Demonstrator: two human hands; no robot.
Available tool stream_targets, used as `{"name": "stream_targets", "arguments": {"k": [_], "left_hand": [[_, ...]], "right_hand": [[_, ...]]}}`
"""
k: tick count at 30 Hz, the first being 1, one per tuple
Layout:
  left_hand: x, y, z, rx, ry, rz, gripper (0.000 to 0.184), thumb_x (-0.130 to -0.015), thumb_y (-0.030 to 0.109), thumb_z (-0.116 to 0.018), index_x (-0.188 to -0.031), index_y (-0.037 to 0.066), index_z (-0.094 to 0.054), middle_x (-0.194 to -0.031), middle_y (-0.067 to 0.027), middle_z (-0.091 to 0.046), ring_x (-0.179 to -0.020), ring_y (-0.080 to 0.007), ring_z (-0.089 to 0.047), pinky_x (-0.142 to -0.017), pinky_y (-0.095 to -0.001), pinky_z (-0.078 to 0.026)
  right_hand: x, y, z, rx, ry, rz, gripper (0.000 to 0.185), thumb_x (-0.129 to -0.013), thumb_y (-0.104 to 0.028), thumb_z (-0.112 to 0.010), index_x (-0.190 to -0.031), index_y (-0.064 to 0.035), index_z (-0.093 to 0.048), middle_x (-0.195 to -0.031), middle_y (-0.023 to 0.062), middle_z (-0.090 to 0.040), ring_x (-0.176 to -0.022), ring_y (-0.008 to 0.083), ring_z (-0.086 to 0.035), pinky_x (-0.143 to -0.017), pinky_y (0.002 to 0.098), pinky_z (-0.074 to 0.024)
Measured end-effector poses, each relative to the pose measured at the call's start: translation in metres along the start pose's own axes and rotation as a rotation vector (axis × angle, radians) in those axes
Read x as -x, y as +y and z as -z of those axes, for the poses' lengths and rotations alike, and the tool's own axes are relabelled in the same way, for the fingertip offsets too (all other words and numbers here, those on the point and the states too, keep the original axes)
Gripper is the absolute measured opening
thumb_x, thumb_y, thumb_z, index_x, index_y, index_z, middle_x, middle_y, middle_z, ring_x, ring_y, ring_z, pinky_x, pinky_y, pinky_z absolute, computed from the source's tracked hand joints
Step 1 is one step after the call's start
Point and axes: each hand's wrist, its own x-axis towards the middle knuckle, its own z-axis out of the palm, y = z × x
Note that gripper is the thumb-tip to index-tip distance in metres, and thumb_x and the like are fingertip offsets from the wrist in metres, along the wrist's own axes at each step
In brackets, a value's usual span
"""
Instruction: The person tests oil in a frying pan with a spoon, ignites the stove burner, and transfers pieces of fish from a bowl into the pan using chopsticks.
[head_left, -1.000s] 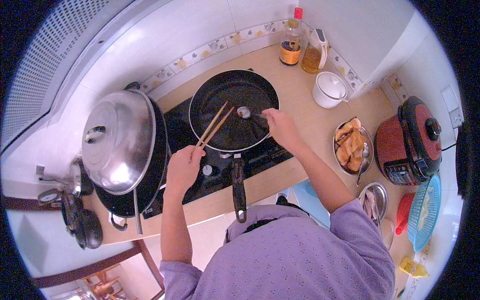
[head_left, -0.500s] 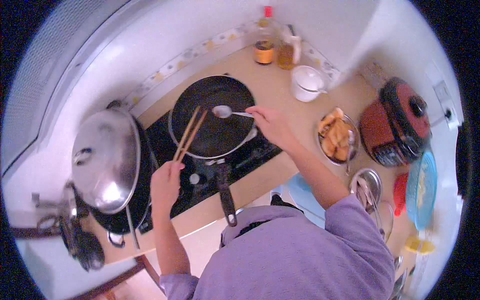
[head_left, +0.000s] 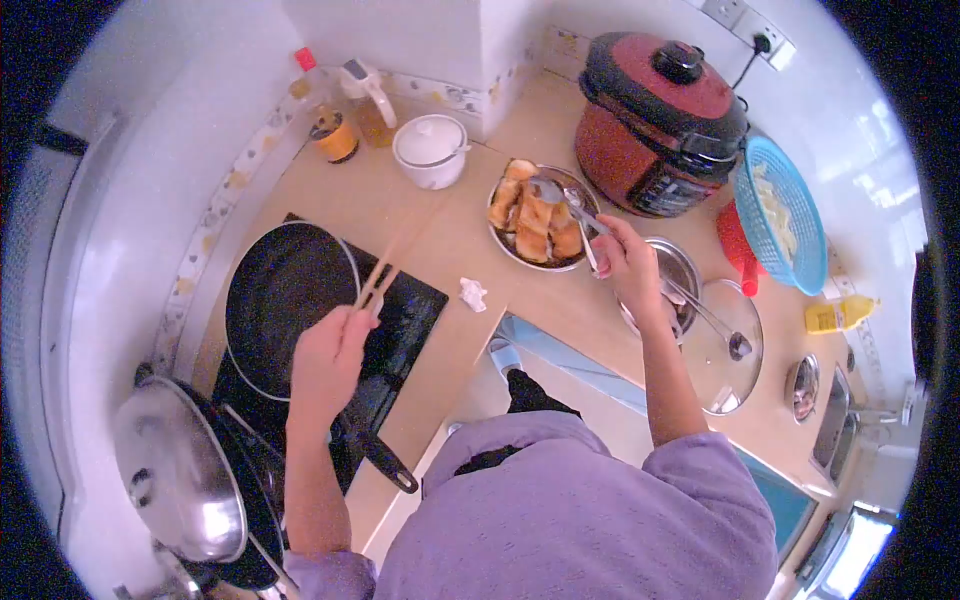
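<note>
the right hand (head_left: 630, 265) is closed on the handle of a metal spoon (head_left: 545, 190), thumb and fingers together — the bowl end lies over browned, fried-looking pieces (head_left: 532, 243) on a round metal plate (head_left: 545, 267). a second handle shows close by; which of the two the fingers grip, i cannot tell for certain. the left hand (head_left: 328, 362) is clamped on a pair of wooden chopsticks (head_left: 376, 280), held over the right edge of a black frying pan (head_left: 280, 300), their blurred tips aimed far and right, well apart from the plate. the pan sits on a black cooktop (head_left: 415, 310), its handle pointing near and right. between cooktop and plate, on the wooden counter (head_left: 460, 230), lies a crumpled white tissue (head_left: 473, 294). beyond it stand a white lidded pot (head_left: 430, 155), an oil jug (head_left: 375, 122) and a red-capped bottle (head_left: 335, 140). right of the plate is a red electric pressure cooker (head_left: 620, 150) — with a blue basket (head_left: 810, 232) beside it. nearer lie a steel bowl (head_left: 682, 262) and a glass lid (head_left: 755, 320). at the near left, a domed steel lid (head_left: 180, 480) leans over a dark wok.
</note>
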Motion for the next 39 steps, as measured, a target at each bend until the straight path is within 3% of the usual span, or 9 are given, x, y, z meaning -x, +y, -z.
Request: {"name": "stream_targets", "arguments": {"k": [1,3,4,6,9,18,30,33,39], "left_hand": [[-0.011,0.005,-0.011,-0.071,-0.003,-0.122,0.028,-0.090,0.026,-0.046,-0.085,0.003,-0.062,-0.053,-0.0042,-0.049,-0.047,-0.0125,-0.049,-0.045,-0.0275,-0.037],[-0.027,0.017,-0.028,-0.147,-0.014,-0.253,0.029,-0.090,0.026,-0.046,-0.085,0.002,-0.062,-0.057,-0.0079,-0.053,-0.052,-0.0165,-0.053,-0.048,-0.0304,-0.039],[-0.032,0.023,-0.035,-0.191,-0.035,-0.267,0.030,-0.089,0.026,-0.046,-0.084,0.002,-0.062,-0.060,-0.0106,-0.055,-0.056,-0.0203,-0.055,-0.052,-0.0325,-0.041],[-0.041,0.029,-0.045,-0.280,-0.075,-0.286,0.032,-0.090,0.028,-0.045,-0.085,0.002,-0.062,-0.068,-0.0148,-0.059,-0.062,-0.0272,-0.058,-0.057,-0.0356,-0.043],[-0.050,0.030,-0.054,-0.306,-0.094,-0.306,0.032,-0.090,0.028,-0.045,-0.085,0.001,-0.062,-0.071,-0.0151,-0.060,-0.066,-0.0281,-0.059,-0.059,-0.0357,-0.044],[-0.057,0.033,-0.062,-0.358,-0.161,-0.245,0.031,-0.089,0.028,-0.046,-0.084,0.001,-0.062,-0.076,-0.0171,-0.062,-0.072,-0.0322,-0.061,-0.063,-0.0373,-0.046],[-0.060,0.036,-0.075,-0.404,-0.216,-0.269,0.031,-0.089,0.027,-0.046,-0.083,0.001,-0.062,-0.076,-0.0177,-0.062,-0.073,-0.0330,-0.061,-0.065,-0.0385,-0.046],[-0.061,0.030,-0.080,-0.363,-0.185,-0.310,0.029,-0.089,0.027,-0.045,-0.080,0.003,-0.059,-0.072,-0.0206,-0.059,-0.070,-0.0399,-0.058,-0.063,-0.0475,-0.044],[-0.059,0.023,-0.085,-0.356,-0.199,-0.292,0.030,-0.090,0.029,-0.044,-0.082,0.003,-0.058,-0.074,-0.0211,-0.059,-0.073,-0.0403,-0.057,-0.064,-0.0487,-0.043]], "right_hand": [[0.002,0.003,0.002,-0.001,0.013,-0.012,0.026,-0.088,-0.004,-0.047,-0.112,-0.0007,-0.055,-0.077,0.0083,-0.063,-0.053,0.0087,-0.053,-0.047,0.0238,-0.0442],[0.004,0.010,0.005,0.222,0.038,0.117,0.031,-0.082,-0.004,-0.050,-0.113,-0.0057,-0.054,-0.081,0.0116,-0.066,-0.063,0.0256,-0.063,-0.060,0.0358,-0.0497],[0.002,0.019,0.002,0.329,0.096,0.237,0.032,-0.080,-0.003,-0.050,-0.112,-0.0061,-0.053,-0.089,0.0133,-0.065,-0.078,0.0313,-0.063,-0.069,0.0400,-0.0504],[-0.001,0.021,-0.002,0.352,0.107,0.227,0.032,-0.080,-0.003,-0.050,-0.112,-0.0063,-0.053,-0.093,0.0139,-0.064,-0.083,0.0318,-0.063,-0.071,0.0405,-0.0503],[-0.008,0.030,-0.009,0.382,0.115,0.241,0.034,-0.079,-0.003,-0.051,-0.113,-0.0068,-0.052,-0.100,0.0152,-0.062,-0.089,0.0327,-0.061,-0.074,0.0414,-0.0497],[-0.009,0.040,-0.010,0.404,0.111,0.285,0.039,-0.077,0.001,-0.051,-0.115,-0.0077,-0.051,-0.102,0.0178,-0.060,-0.080,0.0347,-0.062,-0.066,0.0430,-0.0512],[-0.010,0.051,-0.011,0.630,0.118,0.425,0.048,-0.071,0.003,-0.051,-0.117,-0.0115,-0.048,-0.087,0.0111,-0.057,-0.064,0.0325,-0.061,-0.051,0.0404,-0.0510],[-0.012,0.048,-0.009,0.564,0.228,0.346,0.035,-0.074,0.000,-0.055,-0.109,-0.0076,-0.054,-0.083,0.0130,-0.059,-0.066,0.0313,-0.061,-0.054,0.0392,-0.0489],[-0.020,0.039,0.002,0.626,0.229,0.096,0.037,-0.075,-0.002,-0.053,-0.111,-0.0063,-0.050,-0.094,0.0165,-0.060,-0.074,0.0373,-0.060,-0.061,0.0458,-0.0482]]}}
